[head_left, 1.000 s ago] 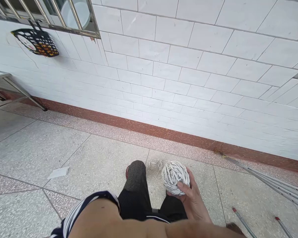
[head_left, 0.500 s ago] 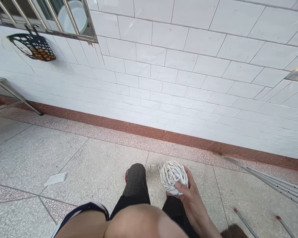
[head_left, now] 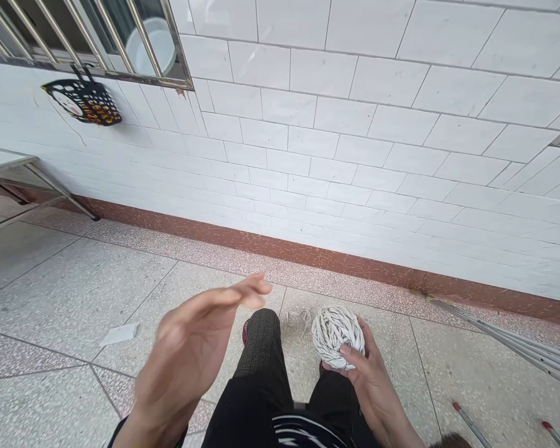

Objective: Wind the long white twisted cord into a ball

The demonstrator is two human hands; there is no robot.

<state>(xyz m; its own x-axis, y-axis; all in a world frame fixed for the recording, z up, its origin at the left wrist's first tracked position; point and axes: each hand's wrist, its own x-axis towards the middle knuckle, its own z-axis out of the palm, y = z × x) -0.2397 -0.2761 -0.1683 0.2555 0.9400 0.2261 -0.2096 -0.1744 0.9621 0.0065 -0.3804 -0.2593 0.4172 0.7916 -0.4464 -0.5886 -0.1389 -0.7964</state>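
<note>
My right hand (head_left: 371, 379) is wrapped around a ball of white cord (head_left: 338, 336), thumb on its near side and fingers behind it. Dark flecks run through the cord's strands. A loose curly end of cord (head_left: 299, 318) shows just left of the ball. My left hand (head_left: 200, 339) is raised on the left, slightly blurred, fingers stretched out and pointing right, holding nothing. It is apart from the ball, with my knee (head_left: 261, 348) between the two.
A white tiled wall (head_left: 322, 149) rises ahead over a speckled floor. A metal ladder (head_left: 504, 333) lies at the right, near red-tipped metal legs (head_left: 469, 423). A paper scrap (head_left: 120, 334), a metal-legged table (head_left: 32, 171) and a hanging black basket (head_left: 84, 102) are at the left.
My left arm has swung from close below the camera out to the left, so the hand now shows. The right hand keeps its hold on the ball. The view has shifted slightly.
</note>
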